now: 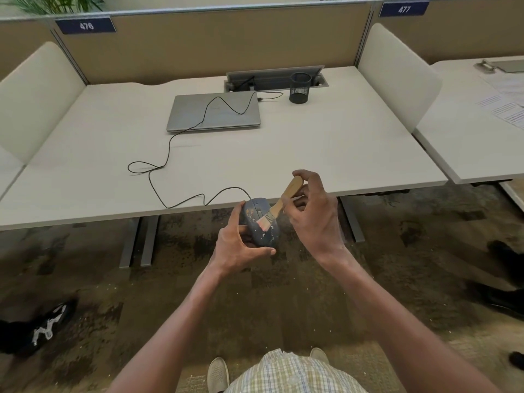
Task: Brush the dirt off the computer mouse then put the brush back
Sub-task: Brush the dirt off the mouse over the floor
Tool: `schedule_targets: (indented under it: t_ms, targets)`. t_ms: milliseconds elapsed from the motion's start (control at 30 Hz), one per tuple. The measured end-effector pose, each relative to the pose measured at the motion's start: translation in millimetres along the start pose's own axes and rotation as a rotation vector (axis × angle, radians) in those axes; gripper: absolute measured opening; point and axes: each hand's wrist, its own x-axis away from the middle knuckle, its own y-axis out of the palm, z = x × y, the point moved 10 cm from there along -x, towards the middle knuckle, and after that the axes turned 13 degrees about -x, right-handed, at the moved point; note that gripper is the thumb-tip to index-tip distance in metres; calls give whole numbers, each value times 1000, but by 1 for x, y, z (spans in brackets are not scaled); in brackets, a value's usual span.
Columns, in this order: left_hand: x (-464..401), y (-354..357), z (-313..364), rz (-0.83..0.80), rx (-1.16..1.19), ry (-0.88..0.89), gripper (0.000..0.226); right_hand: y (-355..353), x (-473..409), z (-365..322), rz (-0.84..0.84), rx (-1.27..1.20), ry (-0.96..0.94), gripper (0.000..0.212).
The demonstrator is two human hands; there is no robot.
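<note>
A dark grey wired computer mouse (259,222) speckled with pale crumbs is held in front of the desk's near edge, over the carpet. My left hand (236,245) grips it from the left and below. A small brush (279,205) with a wooden handle and pinkish bristles rests its bristles on the mouse's top. My right hand (314,214) pinches the handle's upper end. The mouse's black cable (170,154) loops back across the desk toward the closed laptop (215,113).
A black mesh pen cup (300,87) stands right of the laptop near the cable tray at the back. The white desk (326,154) has side dividers. Papers lie on the neighbouring desk at right. Other people's shoes are on the carpet at left and right.
</note>
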Motion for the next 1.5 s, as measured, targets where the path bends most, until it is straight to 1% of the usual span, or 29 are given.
schedule_targets:
  t_ms: [167,367,700,867,1167,1333,1500]
  targets:
    - [1,0,0,-2,-3,-6,127,-7,0,-1,28,32,-21,49]
    - [-2,0,3,1,21,0,127,-7,2,-3,34,-7,-13,50]
    - [-4,0,2,3,37,6,126,-20,-2,8,66,58,-12,49]
    - [-7,-2,2,11,40,8,127,-24,-3,5,89,25,-19,48]
    - [-12,-5,1,23,19,-8,127,-9,6,-1,65,-9,-43,49]
    - [-12,-6,-1,29,27,-12,127,-3,9,2,36,8,-31,50]
    - [-11,-9,-1,41,19,0,125,-8,9,3,51,53,-63,46]
